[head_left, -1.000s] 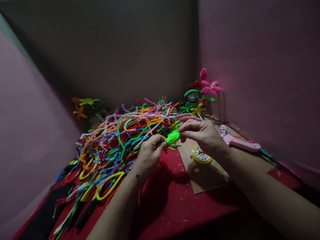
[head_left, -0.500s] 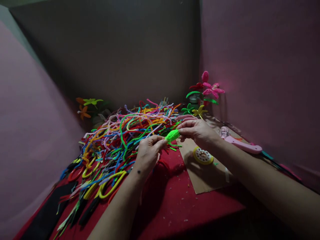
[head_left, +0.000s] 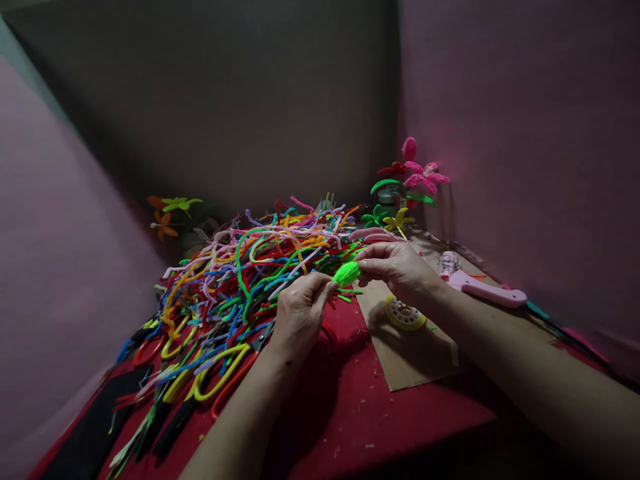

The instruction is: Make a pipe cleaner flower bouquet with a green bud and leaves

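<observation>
From the head cam, the left hand (head_left: 304, 308) has its fingers pinched on one end of a fuzzy green piece (head_left: 346, 273) and the right hand (head_left: 396, 268) is pinching the other end. That bit's held between them by a messy pile of fuzzy stems (head_left: 270, 257), with a yellow-rimmed spool (head_left: 417, 323) on some cardboard (head_left: 410, 363) near the right hand.

Bare left forearm (head_left: 245, 407) reaches in from seven o'clock, right forearm (head_left: 520, 353) from four o'clock. Left grip (head_left: 304, 307) — thumb (head_left: 327, 293) and forefinger (head_left: 320, 277) pinched together — points toward two o'clock; right grip (head_left: 393, 267), likewise pinched, toward nine.
</observation>
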Demonstrator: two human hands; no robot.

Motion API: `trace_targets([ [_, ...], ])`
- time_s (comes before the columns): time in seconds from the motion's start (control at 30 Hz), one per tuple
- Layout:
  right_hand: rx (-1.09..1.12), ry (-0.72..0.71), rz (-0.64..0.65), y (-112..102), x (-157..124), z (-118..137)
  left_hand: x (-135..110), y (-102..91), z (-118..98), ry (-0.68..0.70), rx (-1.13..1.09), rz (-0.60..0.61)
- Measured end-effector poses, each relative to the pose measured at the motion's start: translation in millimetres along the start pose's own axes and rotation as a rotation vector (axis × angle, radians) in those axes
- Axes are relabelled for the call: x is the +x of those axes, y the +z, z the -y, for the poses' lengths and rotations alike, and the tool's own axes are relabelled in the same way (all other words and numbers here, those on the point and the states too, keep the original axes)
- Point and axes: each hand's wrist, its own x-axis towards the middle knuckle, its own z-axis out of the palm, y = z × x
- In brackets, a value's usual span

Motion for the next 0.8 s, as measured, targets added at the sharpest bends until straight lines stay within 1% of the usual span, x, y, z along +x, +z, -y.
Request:
trace_targets([
  [0.07, -0.003, 0.004, 0.001, -0.1, -0.9, 0.6, -0.4, 1.1, -0.4, 0.100, 0.063, -0.025],
  [0.17, -0.009, -0.001, -0.003, -1.3, -1.6, 0.0, -1.7, 3.5, -0.1, 0.281, 0.223, -0.064],
  [0.23, -0.005, 0.007, 0.001, -2.1, -1.6, -0.8, -3.2, 4.8, -0.2, 0.357, 0.349, -0.067],
  [0.3, 0.006, 0.023, 0.008, -2.4, -1.5, -1.1, -4.6, 5.4, -0.6, 0.392, 0.451, -0.063],
  [0.4, 0.020, 0.049, 0.008, -1.7, -1.7, -0.3, -5.8, 5.6, -0.5, 0.416, 0.520, -0.057],
  [0.53, 0.029, 0.071, -0.006, -0.6, -2.1, 1.3, -5.6, 6.7, 2.5, 0.415, 0.485, -0.071],
  [0.7, 0.050, 0.105, -0.005, -0.6, -2.8, 0.9, -4.3, 7.3, 3.6, 0.376, 0.364, -0.050],
  [0.8, 0.068, 0.112, -0.007, -0.9, -2.0, -0.5, -2.7, 5.3, 1.1, 0.312, 0.243, -0.019],
])
